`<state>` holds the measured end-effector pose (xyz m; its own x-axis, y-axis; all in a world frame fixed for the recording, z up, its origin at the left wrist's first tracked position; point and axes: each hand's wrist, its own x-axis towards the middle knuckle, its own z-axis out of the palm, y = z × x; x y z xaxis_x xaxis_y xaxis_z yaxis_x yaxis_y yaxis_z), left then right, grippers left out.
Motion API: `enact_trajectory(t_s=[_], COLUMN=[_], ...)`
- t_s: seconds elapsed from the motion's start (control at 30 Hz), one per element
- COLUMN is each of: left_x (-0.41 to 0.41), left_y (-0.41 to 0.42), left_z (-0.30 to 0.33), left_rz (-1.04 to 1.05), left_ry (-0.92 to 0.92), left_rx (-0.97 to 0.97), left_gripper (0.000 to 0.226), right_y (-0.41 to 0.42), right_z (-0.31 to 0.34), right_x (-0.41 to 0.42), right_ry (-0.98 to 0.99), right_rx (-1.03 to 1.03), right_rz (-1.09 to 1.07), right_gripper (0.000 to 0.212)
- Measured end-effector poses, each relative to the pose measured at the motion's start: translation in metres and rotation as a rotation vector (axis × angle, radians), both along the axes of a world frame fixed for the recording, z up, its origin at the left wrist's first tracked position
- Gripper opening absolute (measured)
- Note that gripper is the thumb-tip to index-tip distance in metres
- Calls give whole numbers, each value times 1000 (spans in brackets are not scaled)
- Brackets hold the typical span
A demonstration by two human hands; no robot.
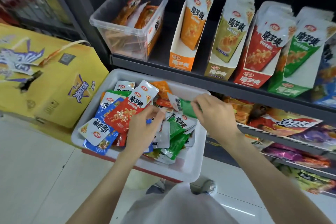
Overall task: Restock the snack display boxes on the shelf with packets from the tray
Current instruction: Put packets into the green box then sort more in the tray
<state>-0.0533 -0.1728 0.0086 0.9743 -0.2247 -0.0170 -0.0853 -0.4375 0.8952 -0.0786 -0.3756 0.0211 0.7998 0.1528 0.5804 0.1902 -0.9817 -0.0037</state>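
Note:
A white tray below the shelf holds several mixed snack packets in red, blue, green and orange. My left hand reaches into the pile, its fingers curled on a red packet. My right hand pinches a green packet lifted a little above the pile. On the shelf stand an orange display box, an olive box, a red box and a green box, each with upright packets.
A clear plastic bin with orange packets sits at the shelf's left end. A yellow carton stands on the floor left of the tray. Lower shelves on the right carry more snack bags. White tiled floor lies below.

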Motion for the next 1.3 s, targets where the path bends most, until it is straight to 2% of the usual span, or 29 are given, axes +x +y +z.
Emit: enact_trajectory(t_s=[0.07,0.1,0.17,0.23,0.27,0.4,0.53,0.57,0.67,0.73,0.83,0.9,1.03,1.13,1.3], left_x=[-6,-8,-11,-13,-13,-8,-2,-1,-2,-1,1,4,20,31,38], left_y=[-18,-27,-43,-54,-57,-62,-73,-79,-107,-131,-167,-190,-232,-254,-272], left_z=[16,21,28,33,33,35,48,53,68,77,86,87,75,63,53], left_rz=[-30,-18,66,136,139,94,-169,-259,-480,-498,-454,-461,-495,-497,-510], left_ry=[362,484,541,470,414,201,-10,-57,-150,-258,-414,-536,-841,-935,-921], left_rx=[-304,-441,-654,-779,-779,-569,-262,-195,-96,-78,-177,-176,124,260,365], left_gripper=[26,26,20,17,19,14,24,24,21,23,24,22,26,29,28], right_y=[3,8,21,32,33,21,-12,-22,-50,-70,-110,-142,-200,-221,-241], right_z=[11,15,15,6,2,1,29,36,50,58,73,86,112,119,91], right_x=[-11,-16,-28,-36,-38,-45,-50,-51,-59,-69,-83,-87,-73,-46,7], right_ry=[-98,-129,-144,-116,-99,-17,73,107,147,59,-139,-284,-455,-413,-143], right_rx=[134,194,232,256,285,575,886,949,1091,1130,1190,1199,1189,1173,1057], right_rz=[-52,-29,53,79,63,13,-154,-198,-220,-228,-278,-327,-350,-373,-475], right_gripper=[21,22,19,14,13,26,37,37,18,16,9,9,6,9,13])
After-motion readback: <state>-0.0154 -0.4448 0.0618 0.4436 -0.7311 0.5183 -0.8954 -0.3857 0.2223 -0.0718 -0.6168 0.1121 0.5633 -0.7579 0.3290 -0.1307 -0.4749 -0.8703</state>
